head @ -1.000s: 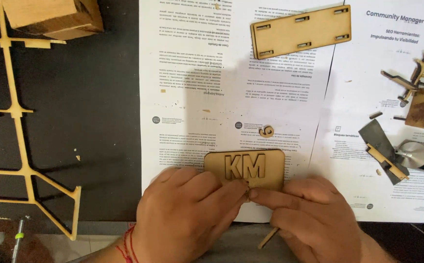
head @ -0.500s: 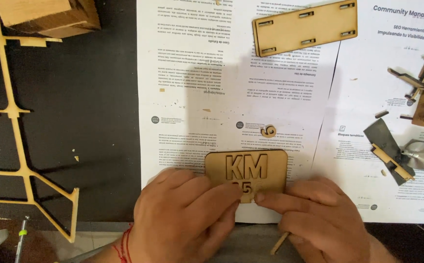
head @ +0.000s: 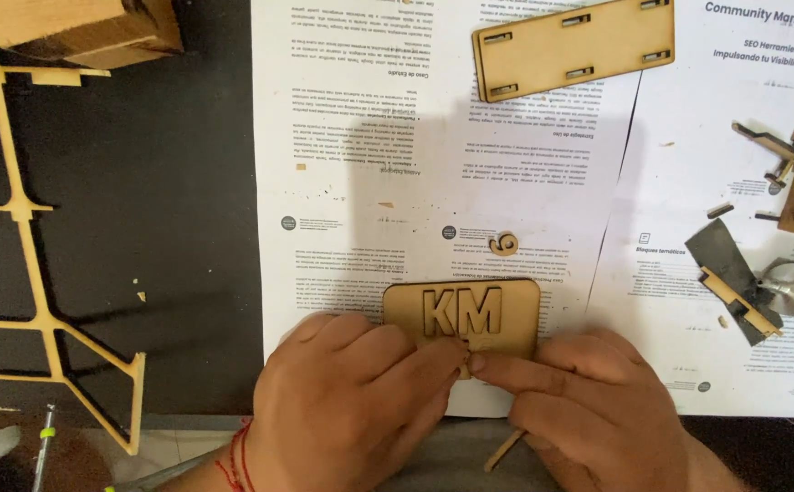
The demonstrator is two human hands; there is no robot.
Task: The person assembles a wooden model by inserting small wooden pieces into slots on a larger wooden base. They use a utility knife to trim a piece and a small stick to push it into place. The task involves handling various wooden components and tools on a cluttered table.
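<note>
At the near edge of the bench point(head: 178, 228), on the printed paper sheets point(head: 351, 164) covering its dark top, a small rounded wooden plaque point(head: 461, 312) bearing raised letters is lying flat, and both hands are working on its lower edge. The left hand point(head: 347, 405) is resting with fingers curled down over the plaque's lower left part, its grip drawn together with the fingertips pressing on the wood near the middle of the bottom edge. The right hand point(head: 588, 410) is coming in from the other side, its forefinger and thumb pinched close together and meeting the left fingertips at that same spot; whether a small piece is being held between them cannot be told, as the fingers are covering the contact point. A thin wooden stick point(head: 503, 449) is showing below, between the two hands. Just beyond the plaque a small curled wooden cut-out point(head: 503, 242) is lying loose on the paper. Farther off, a slotted wooden panel point(head: 572, 46) is lying at the top of the sheet, a pale wooden frame point(head: 23, 228) is spreading across the left side, and assorted wooden offcuts with a round metal piece point(head: 790, 288) are sitting at the right.
</note>
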